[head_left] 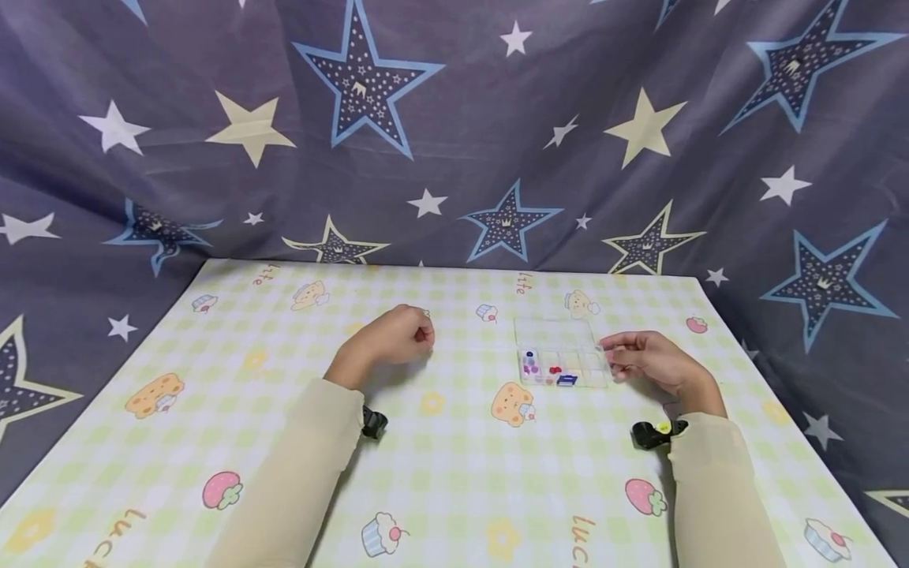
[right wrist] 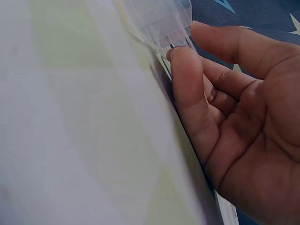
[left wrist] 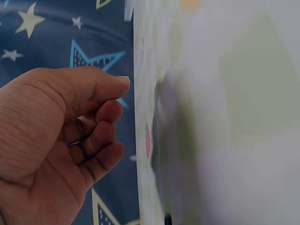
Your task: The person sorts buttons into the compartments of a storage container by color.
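Note:
A clear plastic compartment box (head_left: 599, 375) lies on the table with its see-through lid (head_left: 554, 331) raised at the back. Inside, the left compartment holds several purple and dark blue beads (head_left: 530, 363), and red beads (head_left: 555, 370) sit in another. A small dark blue piece (head_left: 566, 380) shows at the front edge. My right hand (head_left: 649, 359) pinches the box's right edge between thumb and fingers; the box corner also shows in the right wrist view. My left hand (head_left: 398, 335) hovers left of the box, palm side (left wrist: 51, 140) showing, fingers loosely curled with nothing visible between them.
A checked tablecloth (head_left: 433, 505) printed with cupcakes, strawberries and bears covers the table. Behind and at both sides hangs a dark curtain (head_left: 454, 118) with stars. Black camera straps (head_left: 374, 424) are on the wrists.

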The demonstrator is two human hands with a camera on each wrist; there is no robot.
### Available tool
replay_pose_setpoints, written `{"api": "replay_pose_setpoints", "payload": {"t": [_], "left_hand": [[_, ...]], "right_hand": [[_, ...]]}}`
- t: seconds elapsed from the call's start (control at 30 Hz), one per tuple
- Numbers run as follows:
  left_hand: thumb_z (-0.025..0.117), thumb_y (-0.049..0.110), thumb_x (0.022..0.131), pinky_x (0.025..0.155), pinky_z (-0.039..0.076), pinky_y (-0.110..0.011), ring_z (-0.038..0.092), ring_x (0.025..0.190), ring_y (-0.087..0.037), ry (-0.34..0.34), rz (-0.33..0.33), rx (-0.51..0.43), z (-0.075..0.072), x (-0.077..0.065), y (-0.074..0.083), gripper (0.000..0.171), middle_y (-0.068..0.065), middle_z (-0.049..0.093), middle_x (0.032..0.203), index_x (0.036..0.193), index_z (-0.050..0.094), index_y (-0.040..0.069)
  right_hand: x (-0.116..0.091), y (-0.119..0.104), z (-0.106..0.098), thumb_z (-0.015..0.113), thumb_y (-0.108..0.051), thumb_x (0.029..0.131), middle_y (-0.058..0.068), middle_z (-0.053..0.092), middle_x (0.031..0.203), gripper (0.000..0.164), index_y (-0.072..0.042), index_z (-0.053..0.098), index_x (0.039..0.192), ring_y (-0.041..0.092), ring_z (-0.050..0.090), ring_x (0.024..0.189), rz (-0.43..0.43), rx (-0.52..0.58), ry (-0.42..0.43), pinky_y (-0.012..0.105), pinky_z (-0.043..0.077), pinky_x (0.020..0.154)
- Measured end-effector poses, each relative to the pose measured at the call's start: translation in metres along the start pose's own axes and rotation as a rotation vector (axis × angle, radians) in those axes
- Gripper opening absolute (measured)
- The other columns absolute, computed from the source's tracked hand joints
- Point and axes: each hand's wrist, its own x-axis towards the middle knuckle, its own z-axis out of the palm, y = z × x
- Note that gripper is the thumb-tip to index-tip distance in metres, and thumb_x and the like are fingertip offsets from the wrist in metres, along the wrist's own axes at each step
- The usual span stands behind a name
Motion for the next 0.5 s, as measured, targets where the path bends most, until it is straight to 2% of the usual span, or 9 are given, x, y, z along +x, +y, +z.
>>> {"api": "replay_pose_setpoints", "payload": {"t": [0.23, 0.37, 0.5], "left_hand": [[0.065, 0.004, 0.092, 0.072, 0.045, -0.036, 0.051, 0.070, -0.016, 0.009, -0.079, -0.013, -0.012, -0.026, -0.020, 0.016, 0.001, 0.060, 0.075, 0.078, 0.067, 0.012], [0.065, 0.006, 0.093, 0.072, 0.046, -0.035, 0.052, 0.071, -0.016, -0.013, -0.127, -0.013, -0.017, -0.037, -0.028, 0.014, 0.001, 0.062, 0.077, 0.081, 0.070, 0.011], [0.065, 0.006, 0.093, 0.071, 0.047, -0.034, 0.053, 0.072, -0.016, -0.035, -0.140, -0.007, -0.022, -0.047, -0.032, 0.013, 0.002, 0.063, 0.079, 0.084, 0.072, 0.010]], "right_hand": [[0.000, -0.003, 0.001, 0.060, -0.005, 0.102, 0.010, 0.065, 0.101, 0.048, 0.016, 0.044, 0.142, 0.017, 0.063, 0.078, 0.015, 0.015, 0.005, 0.030, 0.058, 0.073], [0.000, -0.002, 0.002, 0.060, -0.004, 0.102, 0.009, 0.065, 0.100, 0.047, 0.016, 0.045, 0.141, 0.016, 0.063, 0.077, 0.018, 0.016, 0.010, 0.030, 0.058, 0.072], [0.000, -0.002, 0.002, 0.060, -0.005, 0.102, 0.009, 0.065, 0.099, 0.047, 0.017, 0.045, 0.140, 0.016, 0.063, 0.077, 0.017, 0.016, 0.011, 0.030, 0.058, 0.072]]}}
